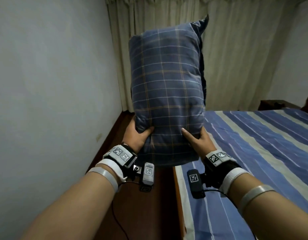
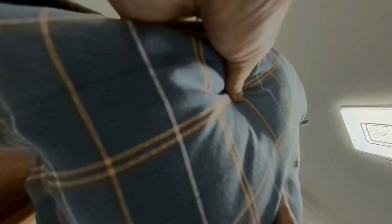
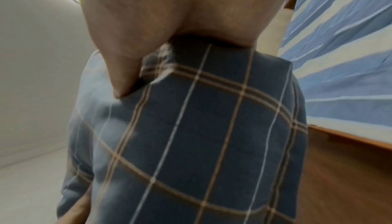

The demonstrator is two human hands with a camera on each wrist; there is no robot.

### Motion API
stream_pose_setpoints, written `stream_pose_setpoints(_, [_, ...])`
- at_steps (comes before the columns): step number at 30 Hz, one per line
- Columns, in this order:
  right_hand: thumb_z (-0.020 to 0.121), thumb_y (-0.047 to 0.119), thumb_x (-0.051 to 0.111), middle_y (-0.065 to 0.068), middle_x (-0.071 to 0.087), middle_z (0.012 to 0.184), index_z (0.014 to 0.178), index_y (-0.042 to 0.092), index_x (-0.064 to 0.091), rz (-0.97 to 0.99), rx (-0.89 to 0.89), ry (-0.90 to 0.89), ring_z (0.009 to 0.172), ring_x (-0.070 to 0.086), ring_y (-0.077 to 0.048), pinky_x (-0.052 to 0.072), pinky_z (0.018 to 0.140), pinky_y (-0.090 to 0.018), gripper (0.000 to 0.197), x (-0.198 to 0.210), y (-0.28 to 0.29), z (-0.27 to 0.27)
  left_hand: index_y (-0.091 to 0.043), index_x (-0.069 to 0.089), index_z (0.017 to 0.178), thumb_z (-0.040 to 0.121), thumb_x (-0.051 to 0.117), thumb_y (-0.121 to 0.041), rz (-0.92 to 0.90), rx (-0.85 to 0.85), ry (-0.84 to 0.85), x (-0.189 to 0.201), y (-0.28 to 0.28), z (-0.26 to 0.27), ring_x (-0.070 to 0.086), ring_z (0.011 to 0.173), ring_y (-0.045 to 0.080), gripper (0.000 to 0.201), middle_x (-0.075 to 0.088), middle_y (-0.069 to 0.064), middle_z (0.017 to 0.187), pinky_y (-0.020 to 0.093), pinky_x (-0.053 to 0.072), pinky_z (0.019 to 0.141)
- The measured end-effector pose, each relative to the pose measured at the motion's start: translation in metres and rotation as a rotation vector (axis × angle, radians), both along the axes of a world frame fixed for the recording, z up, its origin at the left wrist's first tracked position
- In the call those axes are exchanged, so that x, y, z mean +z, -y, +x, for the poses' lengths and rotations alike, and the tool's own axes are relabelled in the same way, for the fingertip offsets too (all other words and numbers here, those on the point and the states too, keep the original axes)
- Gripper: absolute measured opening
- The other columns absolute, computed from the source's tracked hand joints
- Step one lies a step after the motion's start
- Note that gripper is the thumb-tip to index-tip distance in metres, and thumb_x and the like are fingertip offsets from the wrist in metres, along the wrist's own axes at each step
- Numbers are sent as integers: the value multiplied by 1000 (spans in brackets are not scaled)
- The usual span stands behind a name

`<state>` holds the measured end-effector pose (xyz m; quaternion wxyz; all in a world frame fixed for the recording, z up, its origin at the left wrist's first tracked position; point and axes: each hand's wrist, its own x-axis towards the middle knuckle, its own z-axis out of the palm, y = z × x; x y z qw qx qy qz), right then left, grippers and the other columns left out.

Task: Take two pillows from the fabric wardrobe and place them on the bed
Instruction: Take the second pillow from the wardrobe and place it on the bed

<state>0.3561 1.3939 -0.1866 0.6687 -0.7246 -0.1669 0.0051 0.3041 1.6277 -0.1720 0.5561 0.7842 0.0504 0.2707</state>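
Note:
A dark blue plaid pillow (image 1: 167, 94) stands upright in the air in front of me, over the near left corner of the bed (image 1: 264, 153). My left hand (image 1: 138, 134) grips its lower left side, thumb on the front and fingers behind. My right hand (image 1: 196, 138) grips the lower right side the same way. In the left wrist view the left thumb (image 2: 237, 83) digs into the pillow (image 2: 148, 127). In the right wrist view the right thumb (image 3: 120, 76) presses the plaid cloth of the pillow (image 3: 201, 135). The wardrobe is out of view.
The bed has a blue and cream striped sheet and a wooden frame (image 1: 179, 196). A dark wood floor strip (image 1: 132, 196) runs between the bed and the grey wall (image 1: 54, 84) on the left. Cream curtains (image 1: 236, 49) hang behind. A dark nightstand (image 1: 274, 104) sits at the far right.

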Motion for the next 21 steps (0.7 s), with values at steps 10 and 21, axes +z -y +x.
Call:
stream_pose_setpoints(10, [83,31,80,7,62,133,143,24,47,81,55,61,125,59,-13,48,107,-35,69,17,-181,240,-9,56,134,84,78,-18,73,110,-6,30,-170,224,62,122,25,56,66,10,133,39,47,109])
stream_pose_setpoints(21, [78,43,83,0,59,145,148,23,42,23,-40,79,133,57,-19,44,115,-47,84,20,-314,498,-8,61,122,84,77,-15,-4,66,60,24,-308,490,66,110,21,42,70,5,118,40,51,104])
